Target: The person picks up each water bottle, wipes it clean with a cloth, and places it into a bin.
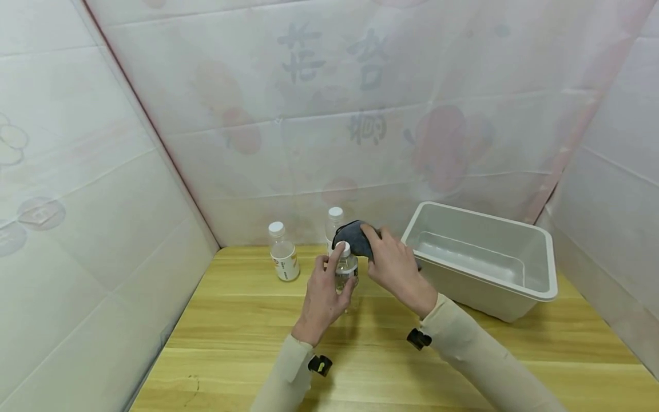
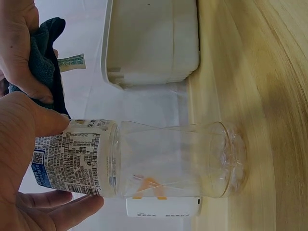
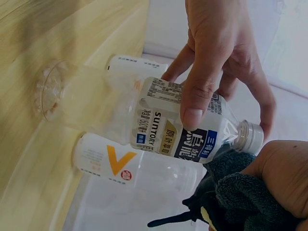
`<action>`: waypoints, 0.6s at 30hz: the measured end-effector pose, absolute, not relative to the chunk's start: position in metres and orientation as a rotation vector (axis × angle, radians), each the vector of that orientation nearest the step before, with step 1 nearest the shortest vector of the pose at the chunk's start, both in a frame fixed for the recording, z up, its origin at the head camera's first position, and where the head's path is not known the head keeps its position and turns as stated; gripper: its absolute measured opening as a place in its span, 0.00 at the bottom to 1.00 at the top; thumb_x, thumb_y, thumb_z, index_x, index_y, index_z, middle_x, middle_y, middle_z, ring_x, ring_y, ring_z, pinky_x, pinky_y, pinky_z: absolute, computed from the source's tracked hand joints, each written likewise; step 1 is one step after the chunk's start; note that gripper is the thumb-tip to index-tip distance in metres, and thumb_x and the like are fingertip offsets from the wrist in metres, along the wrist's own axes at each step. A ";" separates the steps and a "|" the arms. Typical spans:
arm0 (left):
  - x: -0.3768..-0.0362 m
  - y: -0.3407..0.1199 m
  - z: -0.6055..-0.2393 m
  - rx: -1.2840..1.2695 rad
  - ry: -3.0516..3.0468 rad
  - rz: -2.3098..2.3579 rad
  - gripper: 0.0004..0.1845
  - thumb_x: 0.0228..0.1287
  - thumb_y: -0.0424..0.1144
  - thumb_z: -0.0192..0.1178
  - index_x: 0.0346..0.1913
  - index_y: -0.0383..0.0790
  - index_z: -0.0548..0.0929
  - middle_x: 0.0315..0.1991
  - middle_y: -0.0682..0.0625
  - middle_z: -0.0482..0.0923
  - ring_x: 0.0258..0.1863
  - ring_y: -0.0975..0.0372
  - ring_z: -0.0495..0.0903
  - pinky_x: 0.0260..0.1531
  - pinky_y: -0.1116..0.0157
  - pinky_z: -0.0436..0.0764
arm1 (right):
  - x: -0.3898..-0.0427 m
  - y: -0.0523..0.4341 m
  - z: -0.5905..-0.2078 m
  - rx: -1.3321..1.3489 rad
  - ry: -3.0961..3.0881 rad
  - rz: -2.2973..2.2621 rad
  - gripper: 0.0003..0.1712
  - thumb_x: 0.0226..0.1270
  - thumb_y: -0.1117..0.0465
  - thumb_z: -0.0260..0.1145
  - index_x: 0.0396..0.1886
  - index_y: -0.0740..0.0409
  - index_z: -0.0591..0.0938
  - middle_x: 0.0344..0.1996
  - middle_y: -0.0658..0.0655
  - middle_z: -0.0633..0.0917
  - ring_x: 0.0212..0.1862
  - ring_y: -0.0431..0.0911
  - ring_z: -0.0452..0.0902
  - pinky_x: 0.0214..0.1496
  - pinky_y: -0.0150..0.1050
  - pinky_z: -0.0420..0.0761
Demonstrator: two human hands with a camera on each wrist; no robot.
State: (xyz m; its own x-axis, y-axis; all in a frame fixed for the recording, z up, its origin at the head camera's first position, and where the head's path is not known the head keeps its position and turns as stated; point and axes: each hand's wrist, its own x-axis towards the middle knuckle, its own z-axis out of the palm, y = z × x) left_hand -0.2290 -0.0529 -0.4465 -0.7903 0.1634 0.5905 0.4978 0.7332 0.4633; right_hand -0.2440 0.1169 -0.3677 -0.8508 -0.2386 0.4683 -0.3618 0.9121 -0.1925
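A clear plastic bottle (image 1: 346, 276) with a white cap and a SUNTORY label (image 3: 166, 122) stands upright on the wooden table. Around its labelled upper part, my left hand (image 1: 324, 294) grips with thumb and fingers, the index finger reaching up to the cap. My right hand (image 1: 399, 266) holds a dark blue-grey cloth (image 1: 354, 237) bunched beside the bottle's shoulder and cap. The right wrist view shows the cloth (image 3: 250, 190) close against the neck; whether it presses there I cannot tell. A small printed tag (image 2: 72, 62) sticks out of the cloth in the left wrist view.
A white-capped bottle (image 1: 285, 260) with an orange-marked label stands to the left. Another white-capped bottle (image 1: 333, 224) is behind the held one, partly hidden by the cloth. A grey plastic bin (image 1: 494, 294) sits at the right. Printed curtains (image 1: 309, 154) close off the back and sides.
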 end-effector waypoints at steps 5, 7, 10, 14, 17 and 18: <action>-0.228 -0.053 -0.446 -0.506 -2.401 -0.845 0.42 0.68 0.47 0.67 0.79 0.59 0.56 0.51 0.40 0.73 0.38 0.56 0.78 0.35 0.62 0.80 | -0.243 0.116 -0.369 0.455 -2.618 0.371 0.42 0.53 0.68 0.73 0.71 0.51 0.73 0.45 0.68 0.83 0.29 0.60 0.83 0.25 0.52 0.81; -0.229 -0.053 -0.446 -0.513 -2.397 -0.841 0.42 0.68 0.46 0.67 0.79 0.59 0.56 0.51 0.40 0.73 0.37 0.56 0.78 0.34 0.61 0.80 | -0.243 0.116 -0.370 0.468 -2.622 0.375 0.43 0.53 0.69 0.73 0.71 0.50 0.73 0.45 0.68 0.83 0.30 0.60 0.83 0.25 0.52 0.82; -0.229 -0.054 -0.445 -0.522 -2.400 -0.839 0.42 0.68 0.46 0.67 0.79 0.58 0.56 0.51 0.39 0.73 0.36 0.56 0.77 0.34 0.61 0.80 | -0.242 0.115 -0.370 0.488 -2.634 0.368 0.43 0.54 0.68 0.72 0.72 0.47 0.72 0.47 0.68 0.82 0.32 0.61 0.84 0.28 0.53 0.83; -0.230 -0.055 -0.444 -0.525 -2.426 -0.839 0.42 0.68 0.46 0.66 0.79 0.58 0.56 0.50 0.39 0.72 0.34 0.58 0.76 0.32 0.63 0.78 | -0.242 0.114 -0.372 0.505 -2.664 0.341 0.44 0.55 0.68 0.71 0.73 0.46 0.71 0.47 0.68 0.82 0.33 0.60 0.84 0.29 0.52 0.83; -0.230 -0.055 -0.444 -0.529 -2.433 -0.832 0.42 0.69 0.47 0.66 0.79 0.59 0.56 0.49 0.40 0.73 0.33 0.58 0.76 0.32 0.63 0.79 | -0.241 0.113 -0.374 0.518 -2.680 0.322 0.45 0.55 0.67 0.71 0.75 0.44 0.70 0.47 0.68 0.82 0.29 0.59 0.82 0.26 0.50 0.82; -0.230 -0.056 -0.444 -0.534 -2.428 -0.829 0.42 0.69 0.46 0.66 0.79 0.59 0.56 0.49 0.40 0.73 0.33 0.58 0.77 0.32 0.63 0.79 | -0.240 0.113 -0.374 0.524 -2.680 0.317 0.46 0.55 0.67 0.71 0.75 0.44 0.70 0.47 0.69 0.82 0.28 0.58 0.81 0.25 0.49 0.81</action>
